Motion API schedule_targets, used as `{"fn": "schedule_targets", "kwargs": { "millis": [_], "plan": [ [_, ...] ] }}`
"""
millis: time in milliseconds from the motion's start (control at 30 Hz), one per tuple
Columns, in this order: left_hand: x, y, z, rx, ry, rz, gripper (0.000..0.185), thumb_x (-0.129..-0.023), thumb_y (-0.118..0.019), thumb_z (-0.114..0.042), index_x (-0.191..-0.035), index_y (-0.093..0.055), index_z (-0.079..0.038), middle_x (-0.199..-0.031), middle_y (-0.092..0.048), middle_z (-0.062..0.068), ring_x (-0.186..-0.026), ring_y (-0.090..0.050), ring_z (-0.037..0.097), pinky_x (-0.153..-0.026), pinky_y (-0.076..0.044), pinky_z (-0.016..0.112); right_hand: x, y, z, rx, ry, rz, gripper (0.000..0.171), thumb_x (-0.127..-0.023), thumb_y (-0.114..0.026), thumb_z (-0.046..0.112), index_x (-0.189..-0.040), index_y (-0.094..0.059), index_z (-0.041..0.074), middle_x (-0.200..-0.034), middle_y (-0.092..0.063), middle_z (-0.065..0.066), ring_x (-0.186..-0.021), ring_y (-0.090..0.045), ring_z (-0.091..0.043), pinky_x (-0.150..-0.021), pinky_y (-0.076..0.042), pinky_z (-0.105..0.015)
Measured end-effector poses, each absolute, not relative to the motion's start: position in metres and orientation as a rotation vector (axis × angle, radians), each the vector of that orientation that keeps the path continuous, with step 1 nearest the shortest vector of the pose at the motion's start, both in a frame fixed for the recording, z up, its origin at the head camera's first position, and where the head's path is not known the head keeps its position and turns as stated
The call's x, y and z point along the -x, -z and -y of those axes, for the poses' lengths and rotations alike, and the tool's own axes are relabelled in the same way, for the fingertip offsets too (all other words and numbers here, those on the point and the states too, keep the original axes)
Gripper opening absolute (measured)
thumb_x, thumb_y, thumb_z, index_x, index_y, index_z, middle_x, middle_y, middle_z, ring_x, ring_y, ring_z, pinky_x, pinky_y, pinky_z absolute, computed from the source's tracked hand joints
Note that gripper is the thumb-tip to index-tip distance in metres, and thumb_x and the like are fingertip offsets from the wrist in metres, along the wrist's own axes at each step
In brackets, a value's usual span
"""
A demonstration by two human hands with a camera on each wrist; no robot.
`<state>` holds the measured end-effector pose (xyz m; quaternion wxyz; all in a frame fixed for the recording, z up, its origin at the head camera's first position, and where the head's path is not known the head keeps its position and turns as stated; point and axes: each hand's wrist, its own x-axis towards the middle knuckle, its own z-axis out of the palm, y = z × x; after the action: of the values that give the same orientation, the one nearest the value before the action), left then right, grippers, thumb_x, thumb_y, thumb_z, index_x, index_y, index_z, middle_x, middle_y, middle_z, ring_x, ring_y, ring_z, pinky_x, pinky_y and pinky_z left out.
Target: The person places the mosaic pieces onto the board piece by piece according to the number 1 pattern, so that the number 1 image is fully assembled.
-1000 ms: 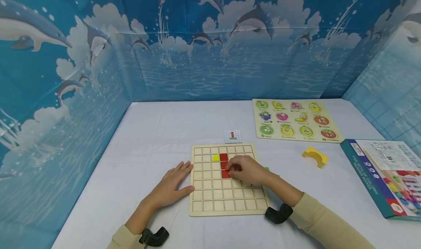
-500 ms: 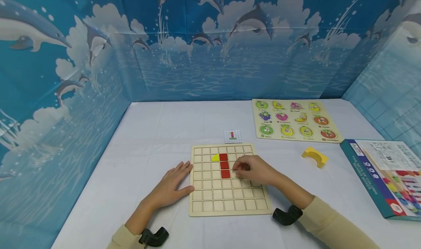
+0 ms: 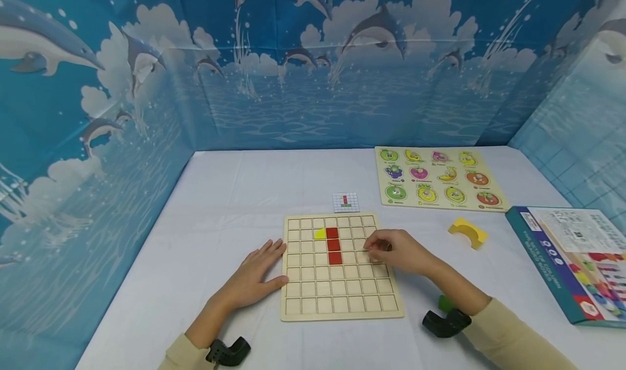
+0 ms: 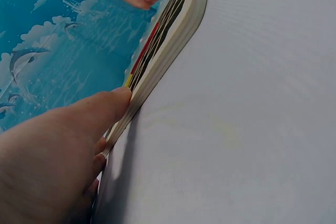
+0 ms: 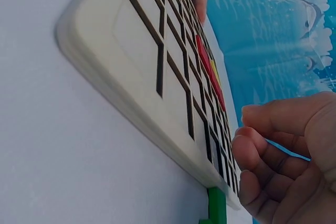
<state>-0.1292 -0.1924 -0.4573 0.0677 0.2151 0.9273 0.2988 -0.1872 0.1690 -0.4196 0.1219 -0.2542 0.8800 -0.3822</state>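
- Head view: pale wooden grid board (image 3: pixel 337 269) sits on the white table (image 3: pixel 235 196), near edge towards me.
- Tiles on the board: three red square tiles (image 3: pixel 334 245) in one column, touching end to end. One yellow quarter-round tile (image 3: pixel 320 233) sits in the cell just left of the top red one.
- Left hand (image 3: pixel 254 275) lies flat on the table, fingers straight. Left wrist view shows the thumb pressed against the board's left edge. It grips nothing; I read it as bracing the board.
- Right hand (image 3: pixel 398 250) hovers over the board's right-hand columns, well right of the red column. Fingers are curled in towards the thumb. Right wrist view shows nothing between them, so I call it clenched and empty.
- Small green piece (image 3: pixel 444 303) lies on the table off the board's right side, close by my right wrist. Right wrist view puts it just beside the board's edge.
- Small pattern card (image 3: pixel 346 202) lies just beyond the board's far edge, showing a red column with something green at its foot. Print is too small to read further.
- Step, my judgement: the red column is seated and the right hand is between pieces.
- Next move, my judgement: it calls for pinching the green piece, with the left hand holding the board square.
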Motion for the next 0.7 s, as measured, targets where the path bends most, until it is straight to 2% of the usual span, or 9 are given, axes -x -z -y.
{"fn": "schedule_targets", "kwargs": {
  "millis": [700],
  "plan": [
    [0.130,0.459,0.192,-0.633,-0.884,-2.799,0.075,-0.094,-0.058,-0.050,-0.154,-0.031,-0.013,-0.159,-0.025,0.005,-0.148,-0.013,0.024,-0.116,-0.012,0.052,0.179,0.418,-0.208,0.572,1.152,-2.644,0.010,-0.093,-0.068,0.013,-0.100,-0.070,0.007,-0.083,-0.061,0.001,-0.076,-0.056,-0.017,-0.064,-0.049,-0.025]
  ]
}}
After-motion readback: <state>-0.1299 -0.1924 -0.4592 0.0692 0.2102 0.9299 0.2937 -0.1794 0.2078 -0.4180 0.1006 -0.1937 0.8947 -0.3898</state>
